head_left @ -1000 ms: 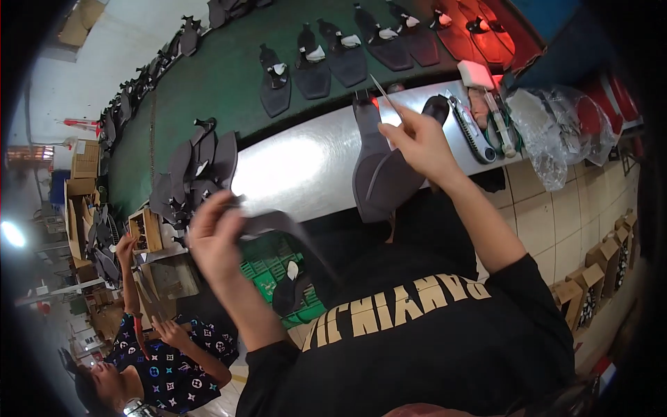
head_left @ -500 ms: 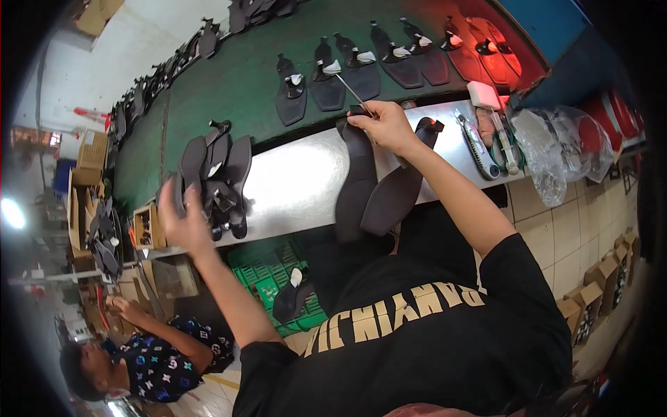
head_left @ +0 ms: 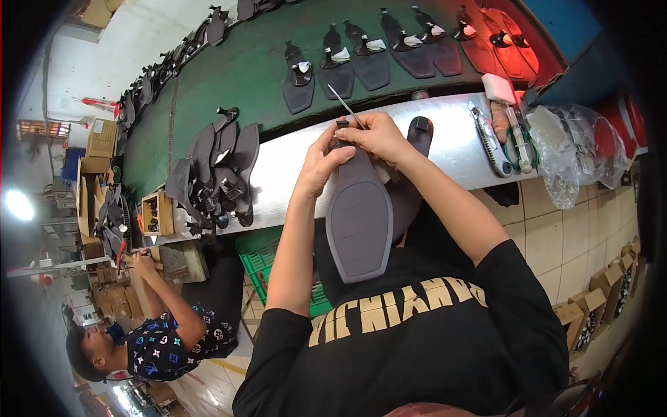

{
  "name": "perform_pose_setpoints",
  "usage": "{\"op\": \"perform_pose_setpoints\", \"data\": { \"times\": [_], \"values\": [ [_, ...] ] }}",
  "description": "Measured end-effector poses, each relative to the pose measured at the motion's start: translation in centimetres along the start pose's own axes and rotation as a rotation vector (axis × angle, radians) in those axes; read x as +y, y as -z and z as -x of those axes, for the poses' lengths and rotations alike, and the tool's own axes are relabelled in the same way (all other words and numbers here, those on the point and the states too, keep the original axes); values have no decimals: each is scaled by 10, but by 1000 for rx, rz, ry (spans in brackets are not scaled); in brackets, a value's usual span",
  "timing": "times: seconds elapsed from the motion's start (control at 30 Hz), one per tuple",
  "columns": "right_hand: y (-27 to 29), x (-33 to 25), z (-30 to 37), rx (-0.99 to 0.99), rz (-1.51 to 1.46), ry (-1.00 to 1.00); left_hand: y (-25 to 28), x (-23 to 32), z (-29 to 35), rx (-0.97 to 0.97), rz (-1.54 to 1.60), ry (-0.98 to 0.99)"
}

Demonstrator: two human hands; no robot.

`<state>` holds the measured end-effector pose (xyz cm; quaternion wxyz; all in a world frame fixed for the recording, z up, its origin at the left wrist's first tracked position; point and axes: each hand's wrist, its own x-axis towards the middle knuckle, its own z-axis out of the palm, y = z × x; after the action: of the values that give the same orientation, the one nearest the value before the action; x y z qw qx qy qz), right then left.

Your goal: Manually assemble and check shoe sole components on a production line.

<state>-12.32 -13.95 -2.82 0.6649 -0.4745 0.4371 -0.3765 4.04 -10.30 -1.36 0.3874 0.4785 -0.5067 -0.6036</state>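
In front of my chest is a dark grey sandal (head_left: 359,222), its outlined sole facing me and its narrow heel end pointing away. My left hand (head_left: 318,167) is closed around that narrow end. Pinched in my right hand (head_left: 382,139) is a thin metal rod tool (head_left: 339,97), its shaft pointing away to the left. The right fingers also meet the sandal's heel end, at a small black piece (head_left: 342,124). A second sandal (head_left: 420,132) lies partly hidden behind my right forearm.
A pile of dark sandals (head_left: 221,167) lies on the metal bench (head_left: 278,170) at left. More sandals (head_left: 299,80) line the green belt (head_left: 257,62), under red light at right. A utility knife (head_left: 490,142) and plastic bag (head_left: 566,146) lie right. A co-worker (head_left: 167,340) sits left.
My left hand has come from beside the sandal pile to the sandal's narrow end. The sandal now shows its outlined sole. My right hand keeps hold of the rod tool.
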Motion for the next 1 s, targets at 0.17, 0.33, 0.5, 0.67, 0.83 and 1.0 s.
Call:
{"op": "perform_pose_setpoints", "data": {
  "times": [0.17, 0.33, 0.5, 0.67, 0.83, 1.0],
  "values": [
    [-4, -3, 11, 3, -115, -34, -7, 1, 7, 18, 105, -31],
    [8, -9, 18, 12, -90, 86, -18, -6, 4, -44, 83, -145],
    [90, -59, 43, 202, -25, 329, -47, -8, -17, -75, 74, -204],
    [162, -67, 62, 250, 288, 263, -88, -32, -57, -105, -476, -472],
    [177, -29, 58, 520, 875, 493, -87, -41, -82, -34, -644, -632],
    [109, -33, 98, 519, 671, 421, -51, -34, -40, 113, -456, -438]
  ]
}}
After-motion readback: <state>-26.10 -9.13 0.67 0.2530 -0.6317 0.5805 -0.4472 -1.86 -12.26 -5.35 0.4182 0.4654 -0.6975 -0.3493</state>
